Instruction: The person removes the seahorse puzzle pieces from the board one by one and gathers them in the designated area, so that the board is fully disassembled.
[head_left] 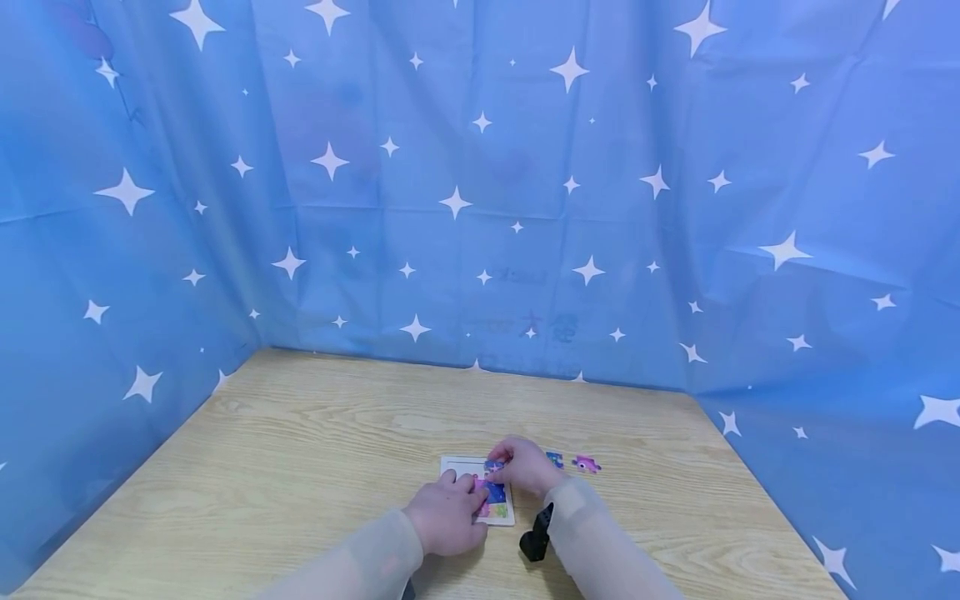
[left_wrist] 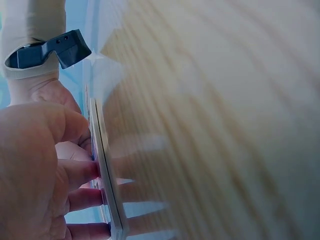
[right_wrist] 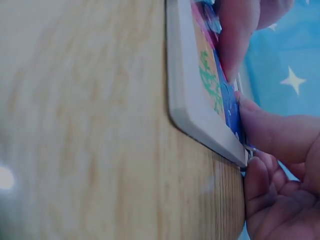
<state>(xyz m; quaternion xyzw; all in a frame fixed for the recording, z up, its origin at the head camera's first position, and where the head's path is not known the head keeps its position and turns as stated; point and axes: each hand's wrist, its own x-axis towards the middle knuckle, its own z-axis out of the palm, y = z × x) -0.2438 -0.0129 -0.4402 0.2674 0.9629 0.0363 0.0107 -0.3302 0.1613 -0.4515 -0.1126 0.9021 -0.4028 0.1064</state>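
Observation:
A white-framed jigsaw tray [head_left: 511, 512] lies flat on the wooden table, partly filled with blue, pink and sand-coloured pieces. My left hand [head_left: 447, 515] rests over its left side, extended fingers touching the pieces; the left wrist view shows the fingertips at the tray's face. At the upper right of the tray, my right hand [head_left: 528, 467] pinches a blue puzzle piece [head_left: 492, 466] between thumb and fingers. In the right wrist view, the right thumb [right_wrist: 280, 132] presses at the blue part near the tray's edge. Both hands cover portions of the picture.
Right of the tray lie two loose puzzle pieces, one blue-green [head_left: 555, 458] and one pink with an eye [head_left: 586, 464]. A black wrist camera mount [head_left: 536, 537] hangs by the right sleeve. A blue curtain with white stars [head_left: 480, 250] surrounds the wooden table [head_left: 300, 433].

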